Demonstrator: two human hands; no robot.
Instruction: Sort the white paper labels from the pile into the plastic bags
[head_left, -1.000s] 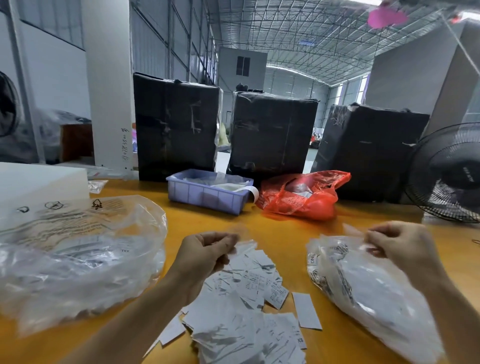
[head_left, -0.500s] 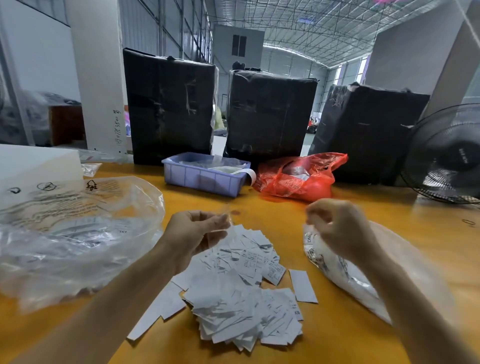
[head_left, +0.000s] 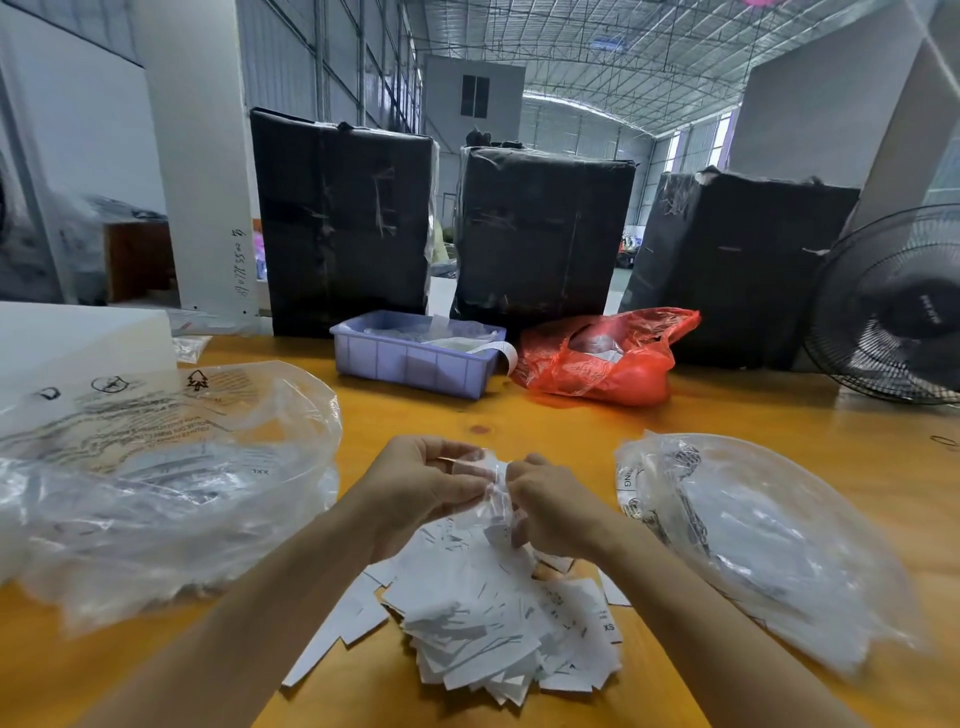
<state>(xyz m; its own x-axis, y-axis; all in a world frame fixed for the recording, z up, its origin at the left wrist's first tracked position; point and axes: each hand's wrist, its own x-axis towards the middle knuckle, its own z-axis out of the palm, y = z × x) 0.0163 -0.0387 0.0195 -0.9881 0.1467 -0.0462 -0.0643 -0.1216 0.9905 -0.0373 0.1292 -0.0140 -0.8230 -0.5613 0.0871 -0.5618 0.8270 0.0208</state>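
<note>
presently, findings as observed:
labels: a loose heap of white paper labels lies on the orange wooden table directly in front of the person; small rectangular slips, overlapping at all angles, with dark print, "xs" legible on one near the right edge of the heap.
left hand: left hand raised just above the far side of the heap, fingers curled, pinching a few blurred white slips.
right hand: right hand meets the left, fingers curled onto the same slips; which slip each hand holds cannot be told.
left bag: a large clear plastic bag with printed warning symbols, crumpled, lies left of the heap; white slips show dimly through it, one marked "xxl".
right bag: a second clear bag lies right of the heap, flatter, with printed slips inside.
beyond: a lilac tray, a red bag, three black-wrapped bales, a fan.
</note>
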